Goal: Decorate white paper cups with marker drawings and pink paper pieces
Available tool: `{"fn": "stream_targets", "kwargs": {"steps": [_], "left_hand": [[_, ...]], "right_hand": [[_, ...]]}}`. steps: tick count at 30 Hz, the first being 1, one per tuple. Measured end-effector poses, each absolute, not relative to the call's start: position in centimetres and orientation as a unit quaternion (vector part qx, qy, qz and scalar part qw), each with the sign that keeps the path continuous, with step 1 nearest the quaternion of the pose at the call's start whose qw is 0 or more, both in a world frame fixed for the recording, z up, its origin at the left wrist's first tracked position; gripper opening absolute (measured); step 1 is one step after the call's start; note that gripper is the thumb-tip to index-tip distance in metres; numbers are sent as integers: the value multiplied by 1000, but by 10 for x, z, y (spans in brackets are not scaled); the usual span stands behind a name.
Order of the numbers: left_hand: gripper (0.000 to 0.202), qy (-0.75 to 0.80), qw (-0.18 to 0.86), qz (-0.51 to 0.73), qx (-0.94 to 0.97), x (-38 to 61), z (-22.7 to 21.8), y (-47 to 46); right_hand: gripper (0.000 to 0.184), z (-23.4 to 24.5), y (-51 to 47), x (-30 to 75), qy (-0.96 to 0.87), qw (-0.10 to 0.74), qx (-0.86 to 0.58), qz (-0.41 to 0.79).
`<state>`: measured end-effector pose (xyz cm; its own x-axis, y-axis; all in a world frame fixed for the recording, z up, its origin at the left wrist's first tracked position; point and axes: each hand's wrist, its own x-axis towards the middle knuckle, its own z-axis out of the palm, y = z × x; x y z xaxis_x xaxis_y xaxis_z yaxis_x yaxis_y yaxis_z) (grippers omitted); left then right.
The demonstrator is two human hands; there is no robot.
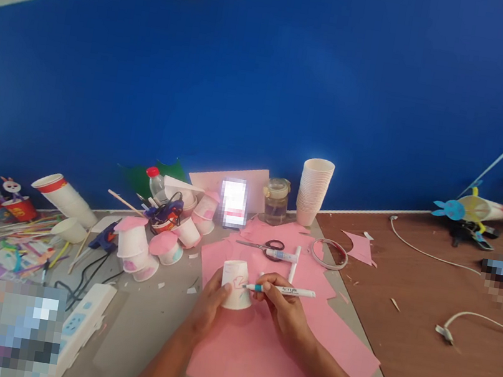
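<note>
My left hand [209, 308] is wrapped round an upside-down white paper cup [236, 279] and holds it just above a pink paper sheet [255, 353]. My right hand [283, 310] pinches a white marker [286, 291] with a blue tip. The tip touches the cup's side, where a pink drawing shows. Both hands are closed on what they hold.
Scissors [266, 245], a glue stick [282, 255] and a tape ring [329, 254] lie behind the hands. A stack of white cups [314, 188] and a glass jar [276, 200] stand near the blue wall. Several pink-topped cups [148, 248], a glue gun [105, 237] and a power strip [82, 324] lie left.
</note>
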<state>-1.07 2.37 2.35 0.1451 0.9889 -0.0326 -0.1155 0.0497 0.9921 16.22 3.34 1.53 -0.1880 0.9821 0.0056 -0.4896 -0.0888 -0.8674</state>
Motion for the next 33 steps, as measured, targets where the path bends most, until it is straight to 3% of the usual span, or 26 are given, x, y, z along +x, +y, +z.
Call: {"fn": "stream_targets", "kwargs": {"steps": [33], "left_hand": [[34,416,591,479,498,-8,23,25]], "right_hand": [[25,12,33,160,-415,544,-301,664]]}}
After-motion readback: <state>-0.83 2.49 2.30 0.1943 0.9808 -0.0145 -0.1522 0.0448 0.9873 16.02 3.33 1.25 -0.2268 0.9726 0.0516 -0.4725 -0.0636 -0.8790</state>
